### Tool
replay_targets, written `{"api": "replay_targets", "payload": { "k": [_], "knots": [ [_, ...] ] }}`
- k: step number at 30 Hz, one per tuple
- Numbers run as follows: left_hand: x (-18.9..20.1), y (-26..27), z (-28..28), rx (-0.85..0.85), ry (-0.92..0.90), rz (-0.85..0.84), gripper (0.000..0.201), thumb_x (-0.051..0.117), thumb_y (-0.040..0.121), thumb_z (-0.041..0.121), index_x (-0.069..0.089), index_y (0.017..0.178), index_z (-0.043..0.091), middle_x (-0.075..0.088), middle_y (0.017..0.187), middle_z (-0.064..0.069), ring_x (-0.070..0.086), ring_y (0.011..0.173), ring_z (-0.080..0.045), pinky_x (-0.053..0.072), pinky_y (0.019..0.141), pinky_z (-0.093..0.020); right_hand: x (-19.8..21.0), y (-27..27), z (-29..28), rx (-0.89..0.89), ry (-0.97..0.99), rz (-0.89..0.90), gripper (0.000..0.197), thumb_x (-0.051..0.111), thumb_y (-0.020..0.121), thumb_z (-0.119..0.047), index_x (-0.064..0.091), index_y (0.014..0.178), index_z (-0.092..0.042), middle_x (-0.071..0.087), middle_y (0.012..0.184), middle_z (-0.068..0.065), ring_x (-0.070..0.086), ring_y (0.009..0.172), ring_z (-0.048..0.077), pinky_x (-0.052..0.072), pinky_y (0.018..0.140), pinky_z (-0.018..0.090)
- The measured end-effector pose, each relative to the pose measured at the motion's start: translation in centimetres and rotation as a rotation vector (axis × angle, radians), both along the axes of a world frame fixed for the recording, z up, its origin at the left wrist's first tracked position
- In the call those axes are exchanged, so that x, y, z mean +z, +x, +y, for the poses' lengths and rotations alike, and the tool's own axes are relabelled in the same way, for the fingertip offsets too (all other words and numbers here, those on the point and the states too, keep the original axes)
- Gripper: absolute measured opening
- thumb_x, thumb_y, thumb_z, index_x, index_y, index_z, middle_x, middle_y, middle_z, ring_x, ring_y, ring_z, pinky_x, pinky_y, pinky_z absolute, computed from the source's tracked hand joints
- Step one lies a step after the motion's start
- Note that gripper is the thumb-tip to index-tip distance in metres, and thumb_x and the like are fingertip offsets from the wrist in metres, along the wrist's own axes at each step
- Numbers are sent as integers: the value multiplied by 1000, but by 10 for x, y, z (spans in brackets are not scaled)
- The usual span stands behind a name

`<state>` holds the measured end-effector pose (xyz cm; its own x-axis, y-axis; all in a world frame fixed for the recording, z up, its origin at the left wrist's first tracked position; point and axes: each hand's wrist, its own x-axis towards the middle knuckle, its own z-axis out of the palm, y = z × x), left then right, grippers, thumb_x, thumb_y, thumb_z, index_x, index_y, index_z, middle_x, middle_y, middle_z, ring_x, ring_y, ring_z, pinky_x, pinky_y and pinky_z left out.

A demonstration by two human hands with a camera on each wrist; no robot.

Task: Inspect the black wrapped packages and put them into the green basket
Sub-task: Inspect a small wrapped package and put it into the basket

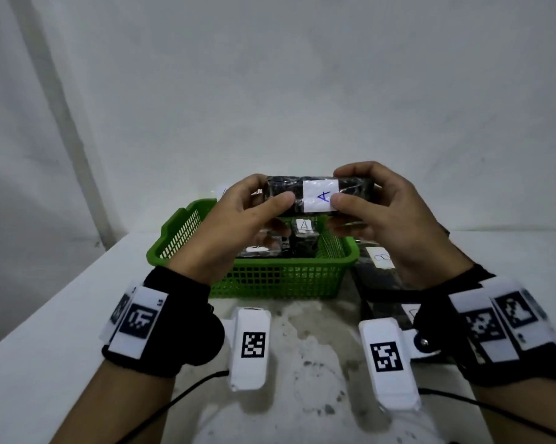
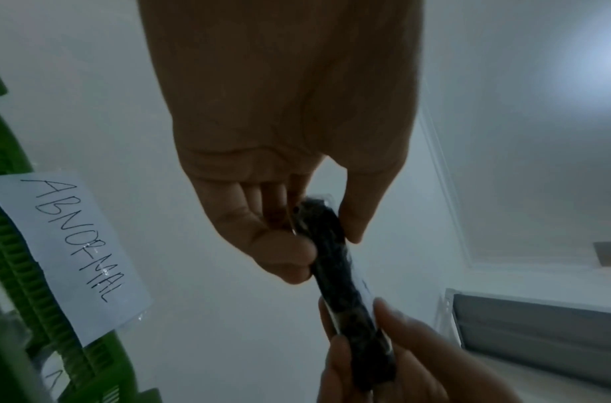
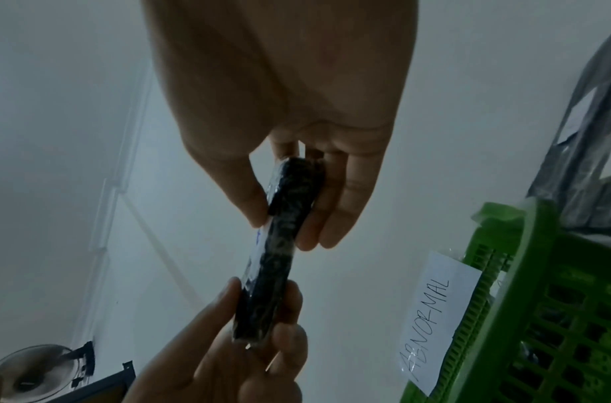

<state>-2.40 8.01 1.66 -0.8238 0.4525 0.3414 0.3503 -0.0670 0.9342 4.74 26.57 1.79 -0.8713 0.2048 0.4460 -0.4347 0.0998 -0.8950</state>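
Observation:
A black wrapped package [image 1: 318, 195] with a white label marked "A" is held level above the green basket [image 1: 270, 280]. My left hand [image 1: 254, 206] grips its left end between thumb and fingers, and my right hand [image 1: 360, 200] grips its right end the same way. In the left wrist view the package [image 2: 335, 261] runs edge-on between both hands; the right wrist view shows the package [image 3: 276, 250] likewise. The basket holds several black wrapped packages [image 1: 302, 238], one labelled "A".
More black wrapped packages [image 1: 379, 267] lie on the table right of the basket, one with a white label. A paper sign reading "ABNORMAL" [image 2: 73, 250] is fixed to the basket's far side. A wall stands close behind. Cables trail near the front edge.

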Motion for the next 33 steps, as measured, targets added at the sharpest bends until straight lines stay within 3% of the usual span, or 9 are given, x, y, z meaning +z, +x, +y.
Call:
{"api": "replay_targets", "payload": {
  "k": [7, 10, 12, 16, 19, 22, 26, 29, 33],
  "knots": [
    [-6, 4, 11, 74, -65, 103, 26, 69, 91, 24, 59, 111, 10, 64, 75, -2, 56, 56, -15, 39, 41, -22, -2, -3, 0, -57, 32, 12, 24, 74, 87, -5, 67, 109, -10, 73, 88, 9, 69, 60, 19, 60, 62, 29],
    [-8, 5, 13, 138, -68, 172, 21, 70, 91, 21, 61, 105, 9, 61, 68, 6, 52, 49, -5, 38, 44, -16, -5, -3, -2, -89, 49, 54, 22, 76, 85, -3, 68, 105, -9, 73, 88, 13, 70, 62, 19, 58, 60, 26],
    [-9, 6, 15, 199, -85, 249, 19, 70, 91, 22, 62, 102, 10, 65, 73, 3, 59, 55, -4, 44, 51, -18, -7, -5, -5, -122, 69, 98, 19, 76, 85, -1, 67, 99, -10, 73, 89, 16, 70, 66, 18, 57, 58, 25],
    [-12, 7, 16, 290, -118, 330, 17, 71, 90, 28, 61, 100, 18, 72, 90, 3, 71, 86, -15, 58, 79, -40, -13, -8, -8, -205, 139, 146, 18, 78, 85, -5, 66, 96, -14, 74, 88, 11, 72, 71, 19, 58, 59, 28],
    [-10, 9, 14, 228, -125, 290, 18, 69, 92, 27, 57, 101, 19, 69, 84, 6, 67, 72, -13, 56, 63, -34, -12, -8, -5, -190, 174, 134, 19, 76, 87, -7, 65, 100, -17, 73, 93, 10, 71, 75, 22, 59, 61, 31],
    [-6, 12, 9, 107, -38, 179, 15, 65, 95, 17, 54, 105, 17, 60, 78, 1, 54, 62, -14, 43, 45, -23, -9, -6, -2, -151, 175, 113, 26, 74, 89, -10, 64, 112, -17, 72, 101, 8, 70, 82, 17, 58, 62, 26],
    [-3, 12, 4, 29, 7, 195, 20, 64, 94, 7, 53, 108, 16, 65, 96, 1, 61, 75, -12, 52, 58, -25, -3, -3, -3, -44, 82, -36, 21, 68, 91, -32, 67, 107, -17, 71, 97, 4, 69, 76, 15, 56, 60, 28],
    [-3, 13, 5, -52, -9, 183, 14, 65, 94, 14, 55, 104, 17, 65, 101, -3, 62, 84, -16, 56, 71, -29, -2, -2, -3, -19, 73, 19, 19, 71, 87, -27, 70, 99, -13, 72, 92, 2, 72, 82, 17, 59, 66, 29],
    [0, 12, 5, -34, 50, 151, 7, 63, 95, 19, 58, 98, 15, 65, 93, -6, 63, 82, -15, 55, 71, -27, -1, 0, 0, 48, 89, 88, 33, 76, 73, -25, 69, 100, -9, 72, 98, 3, 72, 91, 19, 62, 81, 32]
  ]
}}
